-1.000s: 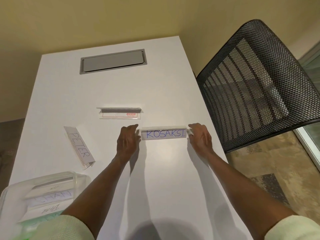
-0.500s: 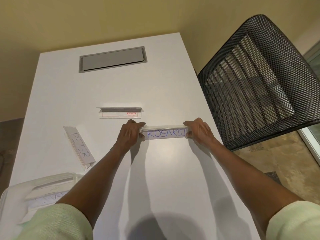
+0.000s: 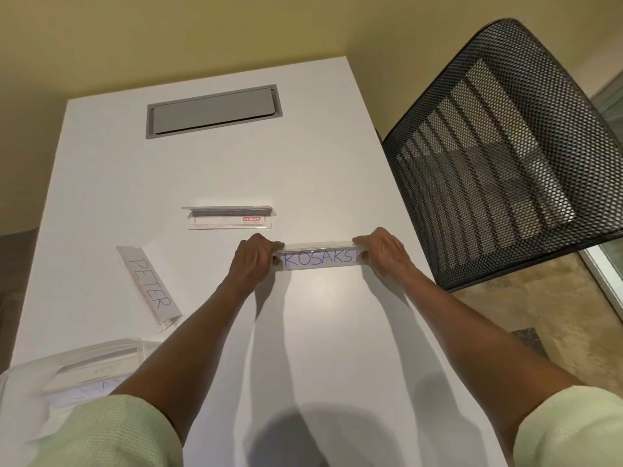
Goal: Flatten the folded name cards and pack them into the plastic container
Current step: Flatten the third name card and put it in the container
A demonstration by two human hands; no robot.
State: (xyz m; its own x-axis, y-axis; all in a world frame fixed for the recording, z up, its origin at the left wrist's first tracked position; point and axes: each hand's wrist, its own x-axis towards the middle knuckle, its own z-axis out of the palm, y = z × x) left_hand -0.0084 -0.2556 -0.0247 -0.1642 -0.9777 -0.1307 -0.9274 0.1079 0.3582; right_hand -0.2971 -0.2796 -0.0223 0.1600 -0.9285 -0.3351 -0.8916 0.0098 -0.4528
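Observation:
The folded name card reading KOSAKSI (image 3: 320,258) stands on the white table (image 3: 303,348). My left hand (image 3: 253,261) grips its left end and my right hand (image 3: 381,252) grips its right end, fingers curled over the top edge. A folded card reading PETER (image 3: 150,287) lies slanted to the left. A third folded card with a red label (image 3: 229,218) stands behind my hands. The clear plastic container (image 3: 30,369) sits at the near left corner with flattened cards inside, partly hidden by my left sleeve.
A grey cable hatch (image 3: 212,111) is set into the table's far end. A black mesh chair (image 3: 499,156) stands close to the table's right edge. A yellow wall rises behind the table.
Both hands have closed in from beside the KOSAKSI card to take hold of its two ends. The card stays in the same spot.

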